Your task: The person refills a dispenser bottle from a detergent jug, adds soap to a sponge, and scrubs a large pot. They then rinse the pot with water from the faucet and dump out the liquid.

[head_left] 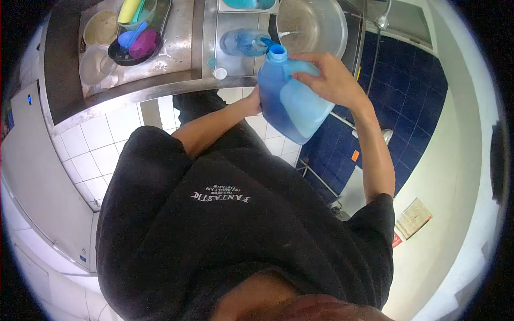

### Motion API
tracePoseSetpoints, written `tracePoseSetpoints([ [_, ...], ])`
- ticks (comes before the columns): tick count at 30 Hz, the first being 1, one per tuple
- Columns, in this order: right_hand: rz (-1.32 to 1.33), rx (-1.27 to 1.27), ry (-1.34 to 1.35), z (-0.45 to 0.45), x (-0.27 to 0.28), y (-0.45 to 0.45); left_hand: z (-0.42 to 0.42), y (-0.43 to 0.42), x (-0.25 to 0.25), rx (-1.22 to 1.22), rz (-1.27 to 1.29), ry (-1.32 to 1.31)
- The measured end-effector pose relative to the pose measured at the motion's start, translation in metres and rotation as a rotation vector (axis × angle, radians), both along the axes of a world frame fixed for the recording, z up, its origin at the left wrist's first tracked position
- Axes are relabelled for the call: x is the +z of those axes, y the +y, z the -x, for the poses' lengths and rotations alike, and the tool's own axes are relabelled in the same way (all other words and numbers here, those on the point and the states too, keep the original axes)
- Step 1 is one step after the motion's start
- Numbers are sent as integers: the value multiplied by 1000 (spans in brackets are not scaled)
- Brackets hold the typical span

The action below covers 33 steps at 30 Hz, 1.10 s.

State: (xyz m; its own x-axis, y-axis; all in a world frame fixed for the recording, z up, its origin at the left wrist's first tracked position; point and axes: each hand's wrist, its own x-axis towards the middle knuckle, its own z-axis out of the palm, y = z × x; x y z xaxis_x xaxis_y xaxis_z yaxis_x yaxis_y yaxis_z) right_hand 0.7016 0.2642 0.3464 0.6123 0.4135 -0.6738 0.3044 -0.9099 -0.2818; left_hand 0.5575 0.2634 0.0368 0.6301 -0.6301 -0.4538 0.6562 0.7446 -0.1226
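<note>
A large translucent blue jug [297, 101] with blue liquid inside is tilted over the counter edge. My right hand [326, 80] is closed around its handle side. Low on the jug's left side, my left hand [254, 101] holds it, its fingers mostly hidden behind. Close to the jug's mouth is a clear plastic bottle [242, 43] with blue inside. Something blue bridges the two mouths; whether it is liquid or a funnel I cannot tell. A white cap [220, 73] and a small teal ring-like cap [211, 62] lie on the counter.
A big translucent basin [334, 32] stands right of the bottle. At the back is a tray [249, 7] of teal liquid. The left sink holds a black bowl [120, 55] with a purple cloth [144, 44], and clear tubs [93, 65]. The steel counter edge [160, 88] runs before me.
</note>
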Motion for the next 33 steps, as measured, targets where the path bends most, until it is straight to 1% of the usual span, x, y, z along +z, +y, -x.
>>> tracePoseSetpoints([
  [2,24,-19,16,0,2,2,0,-2,-6,1,8,-9],
  [4,44,-27,25,0,0,-1,0,1,3,-4,-5,4],
  [6,-133,89,-57,-2,-11,-13,-1,2,6,-7,-19,18],
  [9,-154,125,-87,-2,-13,-15,-2,1,7,17,1,-16],
  [10,-154,125,-87,-2,-10,-13,-3,1,7,-3,-8,-2],
  [12,-10,30,-13,-2,-2,-4,-3,1,7,-22,-17,14],
  [15,45,-12,28,-1,5,3,-2,-1,6,-9,8,11],
  [19,-20,48,-31,0,1,-3,-1,-6,1,-10,5,12],
  [21,-108,84,-43,-2,-2,-7,0,-8,0,-3,13,1],
  [25,-24,57,-39,1,7,-1,2,-8,4,5,17,-5],
  [29,-51,49,-25,-1,5,-4,2,-2,19,-6,-42,4],
  [30,-82,56,-19,-1,5,-5,3,-3,17,-6,-42,5],
  [33,-59,61,-32,1,7,-3,5,-8,10,-26,-6,-7],
])
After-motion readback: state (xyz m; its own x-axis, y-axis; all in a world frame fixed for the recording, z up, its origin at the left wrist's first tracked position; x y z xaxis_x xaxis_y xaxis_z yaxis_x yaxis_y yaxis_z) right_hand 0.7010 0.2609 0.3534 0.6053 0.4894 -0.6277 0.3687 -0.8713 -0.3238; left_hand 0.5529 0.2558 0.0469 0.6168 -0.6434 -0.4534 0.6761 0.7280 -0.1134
